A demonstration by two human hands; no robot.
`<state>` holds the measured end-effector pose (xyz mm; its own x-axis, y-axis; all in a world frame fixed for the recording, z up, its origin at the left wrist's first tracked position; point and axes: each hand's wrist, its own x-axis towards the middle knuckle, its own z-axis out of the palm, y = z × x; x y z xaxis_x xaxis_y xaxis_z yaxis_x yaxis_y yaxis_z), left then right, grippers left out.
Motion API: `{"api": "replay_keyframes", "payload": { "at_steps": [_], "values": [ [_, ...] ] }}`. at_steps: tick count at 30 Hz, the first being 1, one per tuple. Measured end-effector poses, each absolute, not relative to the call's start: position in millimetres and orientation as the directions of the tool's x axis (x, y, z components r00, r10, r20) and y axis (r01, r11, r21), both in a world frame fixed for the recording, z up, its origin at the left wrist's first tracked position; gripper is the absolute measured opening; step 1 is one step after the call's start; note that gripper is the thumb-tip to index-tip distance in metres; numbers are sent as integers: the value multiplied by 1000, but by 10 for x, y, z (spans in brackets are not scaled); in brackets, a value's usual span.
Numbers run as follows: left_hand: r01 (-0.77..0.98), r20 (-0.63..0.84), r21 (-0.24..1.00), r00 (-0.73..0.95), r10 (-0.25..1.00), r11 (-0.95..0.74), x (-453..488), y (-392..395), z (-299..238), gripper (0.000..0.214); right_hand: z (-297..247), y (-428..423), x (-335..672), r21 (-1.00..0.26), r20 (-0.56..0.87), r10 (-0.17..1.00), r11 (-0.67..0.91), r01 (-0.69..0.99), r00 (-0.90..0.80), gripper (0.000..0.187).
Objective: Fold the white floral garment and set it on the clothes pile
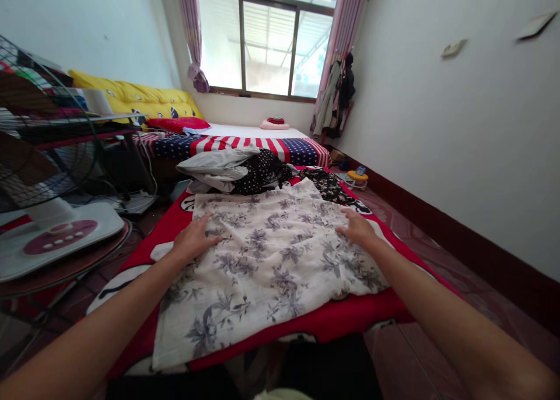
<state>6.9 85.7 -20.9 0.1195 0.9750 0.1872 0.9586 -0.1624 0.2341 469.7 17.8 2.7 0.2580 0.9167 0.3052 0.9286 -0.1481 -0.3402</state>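
I see a white cloth (271, 266) with grey flowers, lying on a red blanket (350, 318); behind it, a black dotted garment (262, 169) and a stars-and-stripes sheet (245, 146).

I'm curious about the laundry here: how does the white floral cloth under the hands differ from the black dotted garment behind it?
The white floral cloth is pale with grey flowers; the black dotted garment is dark with tiny white specks. The cloth lies spread flat under the left hand and right hand; the garment sits crumpled and untouched. Both rest on the red blanket.
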Motion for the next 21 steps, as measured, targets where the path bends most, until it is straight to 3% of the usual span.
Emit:
{"api": "replay_keyframes", "payload": {
  "at_steps": [2, 6, 9, 13, 17, 19, 21],
  "values": [
    [948, 156, 222, 195, 968, -226, 110, 866, -236, 69, -17, 295, 4663, -312, 171, 934, -250, 917, 313, 54],
    [882, 106, 272, 370, 923, -385, 85, 940, -244, 41, 18, 427, 4667, -327, -10, 947, -307, 894, 321, 16],
    [886, 192, 247, 353, 916, -394, 28, 1091, -90, 35, 157, 561, 4641, -394, -31, 947, -306, 866, 320, 17],
    [944, 444, 160, 190, 875, -287, 2, 1349, 237, 35, 319, 793, 4457, -513, 203, 908, -220, 830, 367, 17],
    [977, 585, 150, 35, 810, -151, 63, 1420, 318, 56, 244, 817, 4225, -589, 470, 797, -38, 807, 380, 42],
    [963, 583, 153, 92, 807, -221, 88, 1308, 219, 55, 125, 683, 4179, -614, 523, 782, 69, 786, 340, 41],
    [892, 545, 178, 262, 797, -415, 83, 1084, 77, 40, 0, 463, 4191, -603, 539, 800, 149, 784, 262, 31]
  ]
}}
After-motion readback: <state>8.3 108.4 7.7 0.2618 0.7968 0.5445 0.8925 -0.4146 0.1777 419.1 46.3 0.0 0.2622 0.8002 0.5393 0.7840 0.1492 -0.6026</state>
